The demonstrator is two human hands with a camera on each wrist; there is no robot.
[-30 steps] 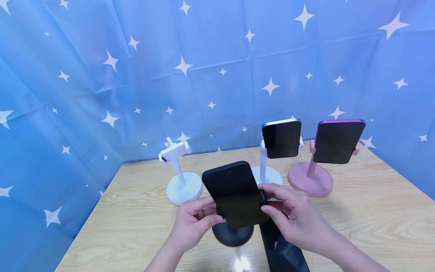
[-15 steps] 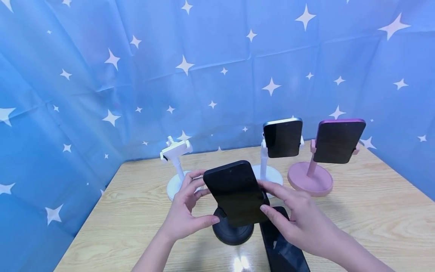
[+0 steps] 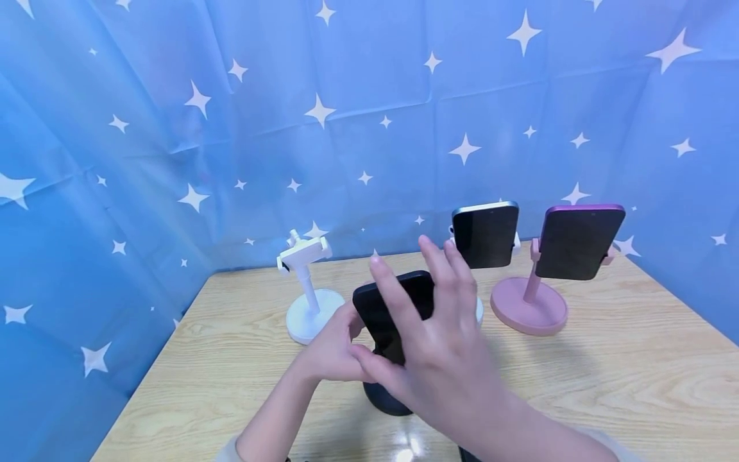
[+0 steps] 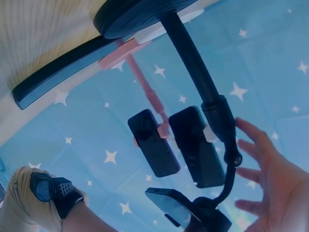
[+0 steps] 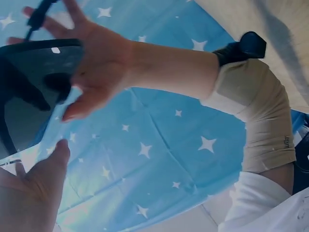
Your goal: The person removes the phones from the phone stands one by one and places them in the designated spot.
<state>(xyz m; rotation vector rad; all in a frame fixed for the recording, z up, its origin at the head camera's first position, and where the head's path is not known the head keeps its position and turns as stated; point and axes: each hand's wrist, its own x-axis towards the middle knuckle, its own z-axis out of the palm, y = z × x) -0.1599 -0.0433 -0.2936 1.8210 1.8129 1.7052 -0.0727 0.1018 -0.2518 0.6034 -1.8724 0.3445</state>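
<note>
A black phone (image 3: 378,317) sits tilted in the clamp of a black phone stand (image 3: 383,399), whose round base is on the table. My left hand (image 3: 331,350) is at the phone's left side. Its fingers are spread beside the stand's stem (image 4: 193,63) in the left wrist view; whether they touch it I cannot tell. My right hand (image 3: 447,353) is raised before the phone with fingers extended, hiding much of its screen. Spread fingers of the left hand (image 5: 99,63) and the thumb side of the right hand (image 5: 34,193) show in the right wrist view.
An unloaded white phone stand (image 3: 314,314) stands at the back left. At the back right, a pink stand (image 3: 528,306) holds a purple-edged phone (image 3: 582,242). A blue-edged phone (image 3: 486,235) is in another white stand. A dark phone (image 4: 63,70) lies flat on the table.
My right hand has left the phone's right edge and swung left in front of the screen. My left hand let go of the left edge, opened, and moved slightly back toward the phone.
</note>
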